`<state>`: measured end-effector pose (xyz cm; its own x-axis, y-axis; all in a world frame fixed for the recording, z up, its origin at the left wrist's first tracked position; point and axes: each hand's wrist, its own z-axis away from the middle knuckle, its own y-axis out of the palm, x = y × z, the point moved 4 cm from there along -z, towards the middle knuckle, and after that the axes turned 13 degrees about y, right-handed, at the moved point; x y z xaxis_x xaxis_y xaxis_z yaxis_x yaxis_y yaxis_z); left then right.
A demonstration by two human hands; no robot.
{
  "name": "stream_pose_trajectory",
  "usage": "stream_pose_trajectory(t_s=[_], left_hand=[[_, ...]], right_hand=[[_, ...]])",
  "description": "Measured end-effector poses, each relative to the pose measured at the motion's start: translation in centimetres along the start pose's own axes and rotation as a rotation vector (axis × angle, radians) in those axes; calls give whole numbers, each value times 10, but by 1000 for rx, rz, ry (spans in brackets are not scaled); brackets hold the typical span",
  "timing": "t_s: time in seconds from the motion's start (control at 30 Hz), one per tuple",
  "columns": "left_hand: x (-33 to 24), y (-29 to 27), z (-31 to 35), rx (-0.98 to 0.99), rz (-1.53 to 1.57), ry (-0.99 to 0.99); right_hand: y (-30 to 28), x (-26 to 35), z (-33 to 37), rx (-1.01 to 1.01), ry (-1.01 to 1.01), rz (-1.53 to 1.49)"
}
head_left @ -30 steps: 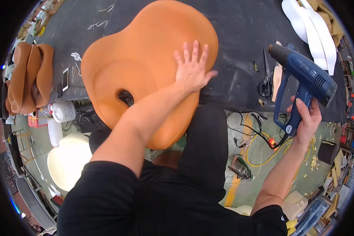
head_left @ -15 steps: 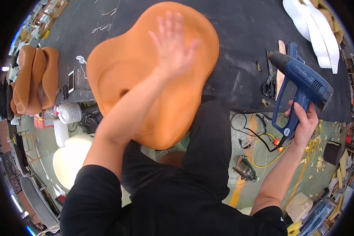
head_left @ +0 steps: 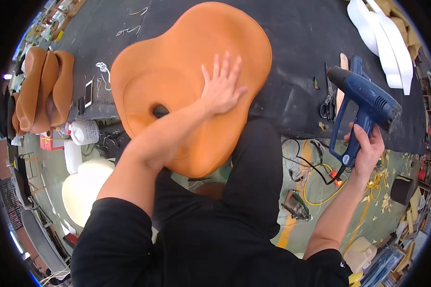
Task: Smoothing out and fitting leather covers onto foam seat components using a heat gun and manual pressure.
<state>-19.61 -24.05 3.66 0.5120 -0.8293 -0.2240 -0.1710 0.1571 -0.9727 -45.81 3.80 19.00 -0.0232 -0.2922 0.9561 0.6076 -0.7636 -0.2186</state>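
An orange-tan leather-like seat cushion (head_left: 153, 57) with a small round hole lies partly on the dark worktable and reaches over my lap. My left hand (head_left: 221, 88) rests on its middle, palm down with fingers spread, holding nothing. In my right hand (head_left: 368, 146) is a blue heat gun (head_left: 371, 103), gripped by its handle at the right side. Its dark nozzle points up and left, toward the cushion but well apart from it. A black cord runs down from the handle's base.
Black scissors (head_left: 328, 107) and a wooden strip (head_left: 342, 83) lie left of the heat gun. White moulded pieces (head_left: 382, 43) are at the upper right, brown shaped cushions (head_left: 45, 91) at the left. A phone (head_left: 88, 93) lies on the table's left. A yellow cord (head_left: 316, 202) coils on the floor.
My left hand has slid down and slightly right across the cushion, uncovering its far part. More of the hole shows. The heat gun has barely moved.
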Motion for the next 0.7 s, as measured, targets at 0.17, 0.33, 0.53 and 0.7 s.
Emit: stream_pose_trajectory(t_s=[0.17, 0.33, 0.53, 0.7], left_hand=[[-10, 2, -24, -216, 52, 43], [-16, 36, -18, -347, -113, 139], [-19, 27, -21, -100, 75, 50], [3, -23, -15, -673, 55, 59]], right_hand=[[5, -5, -1, 24, -22, 6], [2, -3, 2, 38, -38, -5], [-7, -1, 0, 65, -44, -65], [-13, -5, 1, -61, 23, -36]])
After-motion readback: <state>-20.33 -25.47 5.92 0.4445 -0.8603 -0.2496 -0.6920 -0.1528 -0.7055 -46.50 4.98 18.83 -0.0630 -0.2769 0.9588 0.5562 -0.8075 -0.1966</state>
